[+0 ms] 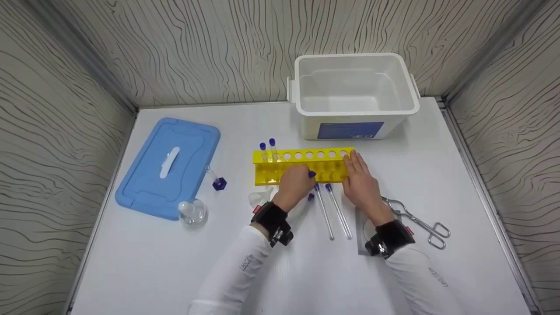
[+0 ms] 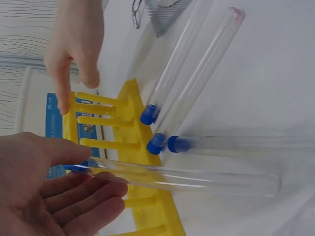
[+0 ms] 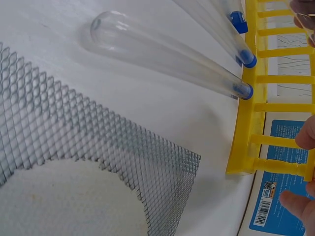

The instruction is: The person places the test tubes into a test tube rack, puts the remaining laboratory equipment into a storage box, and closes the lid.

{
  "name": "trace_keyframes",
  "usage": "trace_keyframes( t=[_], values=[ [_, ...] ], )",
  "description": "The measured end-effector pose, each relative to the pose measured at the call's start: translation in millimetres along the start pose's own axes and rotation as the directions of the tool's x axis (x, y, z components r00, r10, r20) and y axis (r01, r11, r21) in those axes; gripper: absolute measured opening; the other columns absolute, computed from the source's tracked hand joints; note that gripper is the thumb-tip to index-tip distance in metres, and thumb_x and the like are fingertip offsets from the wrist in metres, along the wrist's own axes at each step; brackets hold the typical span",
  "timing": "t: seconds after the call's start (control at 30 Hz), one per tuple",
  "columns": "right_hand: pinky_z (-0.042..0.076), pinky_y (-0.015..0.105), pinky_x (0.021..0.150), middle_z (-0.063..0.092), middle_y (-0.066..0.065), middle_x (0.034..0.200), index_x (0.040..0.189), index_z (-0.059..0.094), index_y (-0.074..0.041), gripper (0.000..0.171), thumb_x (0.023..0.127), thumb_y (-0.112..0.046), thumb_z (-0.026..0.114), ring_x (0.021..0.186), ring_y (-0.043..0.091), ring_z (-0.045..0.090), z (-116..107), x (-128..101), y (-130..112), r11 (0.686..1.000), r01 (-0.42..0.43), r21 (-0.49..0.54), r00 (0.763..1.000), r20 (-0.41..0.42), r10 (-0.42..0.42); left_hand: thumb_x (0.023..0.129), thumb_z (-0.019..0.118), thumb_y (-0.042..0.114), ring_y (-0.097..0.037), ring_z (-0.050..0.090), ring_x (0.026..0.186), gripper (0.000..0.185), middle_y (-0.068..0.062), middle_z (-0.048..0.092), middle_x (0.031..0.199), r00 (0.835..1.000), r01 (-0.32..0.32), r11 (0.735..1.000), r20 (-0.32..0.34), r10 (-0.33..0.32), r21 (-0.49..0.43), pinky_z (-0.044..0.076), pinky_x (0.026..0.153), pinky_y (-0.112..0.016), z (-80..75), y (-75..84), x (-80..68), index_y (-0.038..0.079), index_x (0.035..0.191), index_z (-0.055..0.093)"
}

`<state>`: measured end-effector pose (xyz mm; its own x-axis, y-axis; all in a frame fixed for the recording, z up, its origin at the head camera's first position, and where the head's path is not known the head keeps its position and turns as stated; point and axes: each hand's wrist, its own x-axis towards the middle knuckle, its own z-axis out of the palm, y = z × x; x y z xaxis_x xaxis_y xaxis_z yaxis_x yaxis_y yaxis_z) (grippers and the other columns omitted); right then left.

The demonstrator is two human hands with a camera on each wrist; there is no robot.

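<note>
Fingers of your left hand curl round a capped test tube, blue cap toward the yellow rack, thumb over the glass near the cap. The tube lies nearly level in the grip, cap end at the rack's front face, apparently so the tube can be steered along the rack rather than dropped.

Your right hand lies at the rack's right end, fingers straight and spread over its top plate; it pinches nothing and seems only to steady the rack.

Two more capped tubes lie side by side on the white table between your wrists, caps touching the rack's base. Two capped tubes stand upright in the rack's left holes; the remaining holes show vacant. A wire gauze mat sits just under your right wrist, metal tongs beside it. Further left lie a blue lid, a small glass flask and a lone capped tube. The white bin stands behind the rack, open.

Left wrist view alone shows the held tube and a third tube lying crosswise below the pair; the head view hides your grip. Right wrist view alone resolves the gauze mesh and the caps butting the rack.
</note>
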<state>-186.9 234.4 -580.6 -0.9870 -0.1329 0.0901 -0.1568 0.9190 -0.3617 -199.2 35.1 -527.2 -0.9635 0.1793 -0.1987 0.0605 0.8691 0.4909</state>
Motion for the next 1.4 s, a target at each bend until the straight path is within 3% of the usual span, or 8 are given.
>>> trace_keyframes(
  t=[0.13, 0.37, 0.53, 0.77, 0.83, 1.07, 1.1, 1.4],
  values=[
    [0.056, 0.049, 0.087, 0.026, 0.021, 0.163, 0.153, 0.034, -0.002, 0.061, 0.096, -0.013, 0.053, 0.151, 0.037, 0.026, -1, 0, 0, 1.000, 0.001, -0.004, 1.000, -0.011, -0.001, 0.092, 0.068, 0.019, -0.015, 0.060, 0.074, 0.030, -0.005, 0.072, 0.094, 1.000, -0.010, 0.999, 0.002, 0.010, -0.049, 0.048, 0.063, -0.022, -16.5, 5.2, -1.5, 0.007, 0.120, 0.069],
    [0.049, 0.052, 0.102, 0.021, 0.019, 0.165, 0.154, 0.031, -0.004, 0.061, 0.098, -0.015, 0.051, 0.153, 0.037, 0.022, -1, 0, -1, 1.000, -0.022, 0.002, 0.999, 0.030, 0.022, 0.093, 0.067, 0.024, -0.013, 0.068, 0.079, 0.031, -0.007, 0.076, 0.109, 0.999, -0.042, 0.992, -0.038, 0.038, -0.118, 0.057, 0.072, -0.019, -44.7, 15.0, -7.4, 0.008, 0.119, 0.070],
    [0.048, 0.053, 0.103, 0.020, 0.019, 0.165, 0.155, 0.030, -0.004, 0.061, 0.098, -0.016, 0.050, 0.153, 0.038, 0.022, -1, 0, -1, 1.000, -0.020, -0.009, 0.999, 0.044, 0.020, 0.094, 0.066, 0.024, -0.013, 0.066, 0.070, 0.028, -0.007, 0.077, 0.103, 0.991, -0.086, 0.982, -0.112, 0.068, -0.169, 0.054, 0.063, -0.017, -65.5, 16.1, -11.8, 0.009, 0.117, 0.069],
    [0.047, 0.053, 0.106, 0.020, 0.019, 0.165, 0.155, 0.030, -0.004, 0.061, 0.099, -0.017, 0.049, 0.153, 0.037, 0.022, 0, 1, -1, 1.000, -0.026, -0.015, 0.999, 0.046, 0.027, 0.094, 0.067, 0.027, -0.015, 0.071, 0.079, 0.027, -0.005, 0.077, 0.100, 0.963, -0.145, 0.957, -0.256, 0.079, -0.251, 0.057, 0.068, -0.019, -88.8, 10.7, -14.5, 0.009, 0.115, 0.069],
    [0.046, 0.053, 0.107, 0.019, 0.018, 0.165, 0.155, 0.029, -0.004, 0.061, 0.099, -0.017, 0.049, 0.153, 0.037, 0.021, 0, 1, -1, 0.999, -0.030, -0.017, 0.998, 0.052, 0.031, 0.094, 0.067, 0.028, -0.015, 0.072, 0.081, 0.028, -0.005, 0.077, 0.100, 0.953, -0.157, 0.950, -0.293, 0.075, -0.269, 0.057, 0.069, -0.019, -93.2, 8.6, -14.4, 0.008, 0.115, 0.069],
    [0.057, 0.048, 0.075, 0.025, 0.020, 0.163, 0.153, 0.033, -0.002, 0.061, 0.096, -0.012, 0.051, 0.152, 0.036, 0.025, 0, 0, 2, 1.000, 0.002, -0.002, 1.000, 0.009, -0.002, 0.094, 0.067, 0.027, -0.015, 0.074, 0.084, 0.026, -0.006, 0.078, 0.098, 0.896, -0.223, 0.928, -0.439, 0.075, -0.297, 0.060, 0.077, -0.025, -103.0, 2.5, -9.7, 0.007, 0.111, 0.069],
    [0.057, 0.048, 0.076, 0.025, 0.020, 0.163, 0.153, 0.033, -0.002, 0.061, 0.096, -0.012, 0.051, 0.151, 0.036, 0.025, 0, 0, 2, 1.000, 0.002, 0.000, 1.000, 0.006, -0.002, 0.094, 0.067, 0.026, -0.015, 0.075, 0.084, 0.026, -0.006, 0.078, 0.099, 0.889, -0.229, 0.926, -0.451, 0.074, -0.300, 0.060, 0.077, -0.025, -103.4, 2.1, -8.8, 0.007, 0.111, 0.069],
    [0.055, 0.051, 0.089, 0.021, 0.020, 0.165, 0.154, 0.031, -0.003, 0.061, 0.097, -0.013, 0.049, 0.153, 0.037, 0.022, 0, 1, 2, 1.000, -0.005, 0.006, 1.000, 0.031, 0.005, 0.094, 0.067, 0.024, -0.015, 0.075, 0.087, 0.025, -0.007, 0.076, 0.105, 0.880, -0.221, 0.917, -0.474, 0.041, -0.332, 0.060, 0.080, -0.023, -96.5, -6.5, 1.7, 0.007, 0.113, 0.068]
  ],
)
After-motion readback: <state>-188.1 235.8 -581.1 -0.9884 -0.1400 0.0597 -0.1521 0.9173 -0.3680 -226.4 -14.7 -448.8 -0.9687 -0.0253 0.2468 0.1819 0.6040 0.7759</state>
